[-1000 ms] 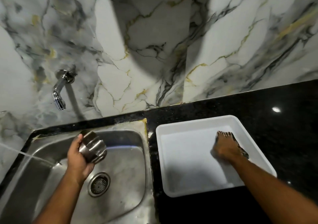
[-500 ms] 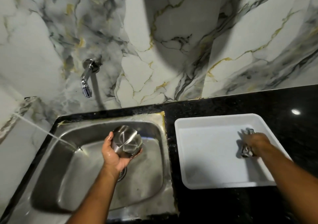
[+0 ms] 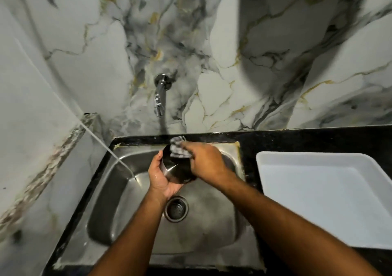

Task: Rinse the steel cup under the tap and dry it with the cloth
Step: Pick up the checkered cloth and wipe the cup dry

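Observation:
My left hand holds the steel cup over the steel sink, tilted with its open mouth toward me. My right hand grips a grey checked cloth and presses it against the cup's far rim. Part of the cloth sticks up behind the cup. The chrome tap juts from the marble wall above the sink, with no water seen coming from its spout.
A white plastic tray lies on the black counter right of the sink. A thin jet of water crosses from the left wall into the basin. The drain sits below my hands.
My right hand lifted the cloth out of the white tray and brought it left to the cup. The view swung left, so the sink is now central.

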Demonstrator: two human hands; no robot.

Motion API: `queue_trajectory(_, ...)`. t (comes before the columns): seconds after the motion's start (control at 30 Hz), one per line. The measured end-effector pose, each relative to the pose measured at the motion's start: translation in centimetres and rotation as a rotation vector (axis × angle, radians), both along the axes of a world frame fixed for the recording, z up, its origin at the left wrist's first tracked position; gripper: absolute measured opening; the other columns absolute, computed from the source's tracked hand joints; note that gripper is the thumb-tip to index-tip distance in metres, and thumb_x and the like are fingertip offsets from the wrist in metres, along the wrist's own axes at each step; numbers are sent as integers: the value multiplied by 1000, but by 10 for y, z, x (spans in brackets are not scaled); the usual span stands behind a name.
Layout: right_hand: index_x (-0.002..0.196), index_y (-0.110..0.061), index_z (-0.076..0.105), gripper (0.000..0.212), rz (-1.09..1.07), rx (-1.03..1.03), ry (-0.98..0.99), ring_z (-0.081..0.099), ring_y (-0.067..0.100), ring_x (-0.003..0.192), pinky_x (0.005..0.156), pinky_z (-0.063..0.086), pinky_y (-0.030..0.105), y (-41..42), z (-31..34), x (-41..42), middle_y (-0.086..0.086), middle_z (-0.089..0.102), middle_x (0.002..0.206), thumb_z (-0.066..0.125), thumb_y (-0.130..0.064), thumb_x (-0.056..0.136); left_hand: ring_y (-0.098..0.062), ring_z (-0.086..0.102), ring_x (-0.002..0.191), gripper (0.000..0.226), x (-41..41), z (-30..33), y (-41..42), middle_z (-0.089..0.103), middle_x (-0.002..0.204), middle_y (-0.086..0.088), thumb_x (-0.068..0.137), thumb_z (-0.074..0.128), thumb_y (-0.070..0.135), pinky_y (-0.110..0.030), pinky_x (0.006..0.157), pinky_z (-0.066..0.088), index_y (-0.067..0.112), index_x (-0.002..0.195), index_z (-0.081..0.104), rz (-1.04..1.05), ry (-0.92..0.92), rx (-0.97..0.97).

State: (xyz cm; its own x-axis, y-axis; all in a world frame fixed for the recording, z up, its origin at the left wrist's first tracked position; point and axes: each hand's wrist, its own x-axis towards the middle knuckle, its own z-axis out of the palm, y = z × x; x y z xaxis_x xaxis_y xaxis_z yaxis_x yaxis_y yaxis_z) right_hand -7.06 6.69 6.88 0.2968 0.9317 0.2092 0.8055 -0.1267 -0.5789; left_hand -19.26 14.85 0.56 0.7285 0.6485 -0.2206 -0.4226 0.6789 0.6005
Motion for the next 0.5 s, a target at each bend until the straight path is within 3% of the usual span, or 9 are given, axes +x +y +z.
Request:
queue_trajectory(0.07, 138, -22, 51, 54, 217, -55, -354, 62, 34, 111, 89, 52, 43, 23, 0, -34, 12, 64, 127, 61, -23, 85, -35, 60, 114, 60, -18, 9, 11, 69, 116, -18, 81, 53, 51, -54, 103, 41, 9, 121, 65, 9, -60, -10)
queue_trajectory(0.13, 142, -14, 45, 56, 347, -128, -424, 54, 37, 123, 101, 46, 46, 40, -1, -54, 20, 54, 138, 56, -34, 91, -37, 51, 127, 60, -36, 14, 24, 64, 121, -20, 84, 51, 51, -55, 114, 30, 5, 119, 64, -24, -87, -24)
queue_trajectory(0.2, 148, -13, 38, 62, 442, -172, -410, 42, 35, 137, 111, 37, 47, 49, 0, -63, 22, 42, 151, 59, -32, 93, -39, 38, 137, 62, -53, 16, 38, 54, 129, -21, 86, 50, 52, -57, 119, 18, 5, 125, 58, -68, -75, -50)
queue_trajectory(0.3, 153, -17, 28, 74, 551, -229, -671, 25, 36, 147, 119, 21, 51, 54, 5, -60, 21, 24, 161, 66, -22, 89, -41, 49, 128, 68, -66, 18, 49, 56, 132, -21, 79, 56, 55, -64, 111, 28, 12, 132, 57, -164, -25, -72)
queue_trajectory(0.4, 156, -22, 13, 91, 511, -362, -928, 18, 32, 150, 120, 10, 56, 59, 21, -56, 16, 15, 164, 70, -31, 87, -42, 59, 116, 68, -68, 20, 50, 61, 130, -20, 73, 60, 58, -67, 97, 38, 18, 128, 63, -165, 44, -68)
queue_trajectory(0.5, 156, -14, 9, 89, 355, -527, -943, 24, 31, 148, 120, 5, 58, 63, 38, -65, 17, 21, 163, 65, -36, 90, -41, 50, 128, 78, -59, 24, 55, 57, 136, -21, 73, 62, 56, -64, 102, 38, 12, 137, 54, -142, 1, -35)
